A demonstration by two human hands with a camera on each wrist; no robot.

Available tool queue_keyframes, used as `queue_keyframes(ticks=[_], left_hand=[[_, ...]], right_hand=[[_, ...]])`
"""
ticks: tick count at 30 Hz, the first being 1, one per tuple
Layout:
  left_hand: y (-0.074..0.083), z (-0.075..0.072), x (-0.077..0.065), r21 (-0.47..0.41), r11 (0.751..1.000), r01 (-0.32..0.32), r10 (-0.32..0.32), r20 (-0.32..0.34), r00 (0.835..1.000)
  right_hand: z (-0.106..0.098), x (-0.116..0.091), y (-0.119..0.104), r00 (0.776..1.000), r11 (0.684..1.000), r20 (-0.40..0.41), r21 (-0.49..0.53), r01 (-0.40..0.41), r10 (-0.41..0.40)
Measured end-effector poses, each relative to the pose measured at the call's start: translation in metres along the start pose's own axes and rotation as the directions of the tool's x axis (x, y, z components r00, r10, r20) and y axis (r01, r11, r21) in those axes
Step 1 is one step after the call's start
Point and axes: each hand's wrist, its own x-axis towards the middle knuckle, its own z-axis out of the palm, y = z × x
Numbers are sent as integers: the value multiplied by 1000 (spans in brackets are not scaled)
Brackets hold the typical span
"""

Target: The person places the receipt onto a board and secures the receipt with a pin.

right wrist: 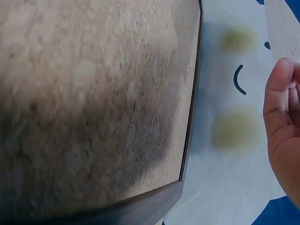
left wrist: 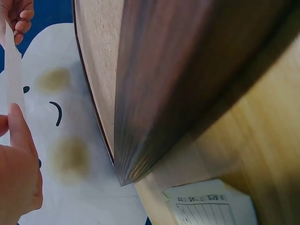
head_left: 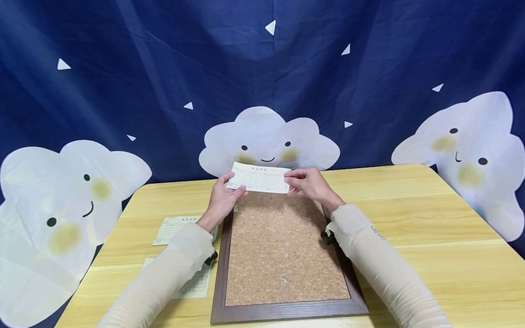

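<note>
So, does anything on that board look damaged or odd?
Yes: the corkboard has a small whitish mark toward the edge closest to the person. It stands out against the speckled brown; I can't tell whether it's damage, residue or glare.

Left hand (left wrist: 19,173) at lower left, paper slip (left wrist: 13,70) in its grip, seen near edge-on; right hand (left wrist: 21,19) holds the far end. Dark wooden frame (left wrist: 159,79) round a cork panel (left wrist: 99,47) crosses centre. Ruled sheet (left wrist: 213,204) lies on the wood-grain surface (left wrist: 276,145), lower right. Cloud-print cloth (left wrist: 96,199) behind.
</note>
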Motion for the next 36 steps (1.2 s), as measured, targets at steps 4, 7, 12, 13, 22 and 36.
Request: queue_keyframes(ticks=[4, 7, 12, 13, 22, 36], left_hand=[[1, 0, -1, 45, 999, -5, 3, 38, 999], [1, 0, -1, 45, 999, -3, 0, 64, 998], [1, -2, 0, 15, 1000, 7, -8, 98, 995], [0, -2, 0, 7, 1000, 5, -5, 104, 995], [0, -3, 6, 26, 1000, -11, 8, 110, 994], [-2, 2, 17, 79, 997, -25, 20, 63, 998]], right_hand=[[-5, -1, 0, 1000, 1000, 10, -22, -1, 1], [-9, -1, -1, 1000, 999, 18, -47, -11, 11], [-16, -2, -2, 999, 994, 23, -103, -29, 31], [-17, -2, -1, 999, 994, 24, -109, -31, 34], [-28, 0, 2, 999, 992, 30, -127, -21, 25], [-32, 2, -3, 990, 991, 87, 68, -114, 108]])
